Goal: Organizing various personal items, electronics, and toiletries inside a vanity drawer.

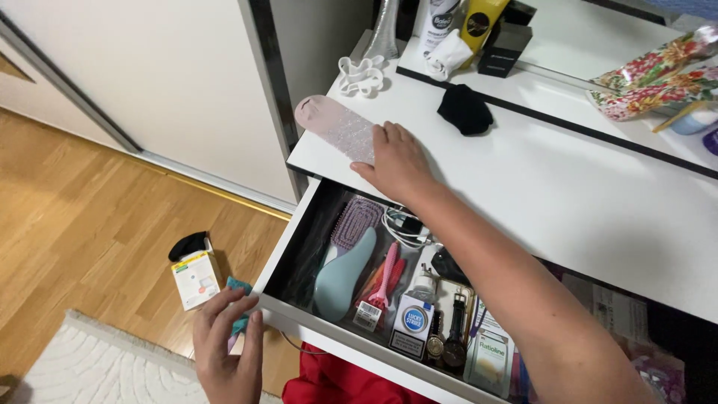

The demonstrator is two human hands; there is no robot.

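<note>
Seen from the head camera, the right hand [398, 161] lies flat, fingers spread, on a pink sock [336, 126] on the white dresser top [568, 187]; sliding it gently looks wise. Below, the left hand [228, 352] pinches a small teal item [239, 288] beside the open drawer [299, 314].
</note>
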